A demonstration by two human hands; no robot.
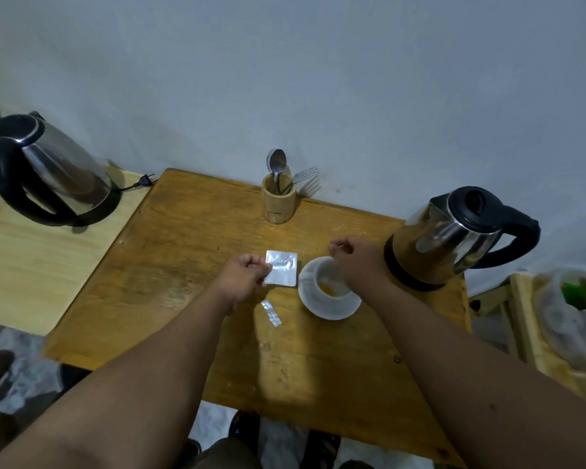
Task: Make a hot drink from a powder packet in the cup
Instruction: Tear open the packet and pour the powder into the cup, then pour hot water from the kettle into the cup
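A white cup (322,277) stands on a white saucer (332,308) in the middle of the wooden table (190,252), with orange powder (329,287) in its bottom. My left hand (246,277) pinches the left edge of a silver powder packet (282,268), held just left of the cup. My right hand (354,257) hovers over the cup's far rim with the fingers curled; nothing shows in it. A torn silver strip (271,312) lies on the table in front of the packet. A steel kettle (450,236) with a black handle stands right of the cup.
A wooden holder (278,201) with a spoon (276,162) and a fork (305,174) stands at the wall. A second kettle (53,174) sits on the lighter table at left, its plug (145,180) loose. A plastic bag (569,309) lies on a stand at right.
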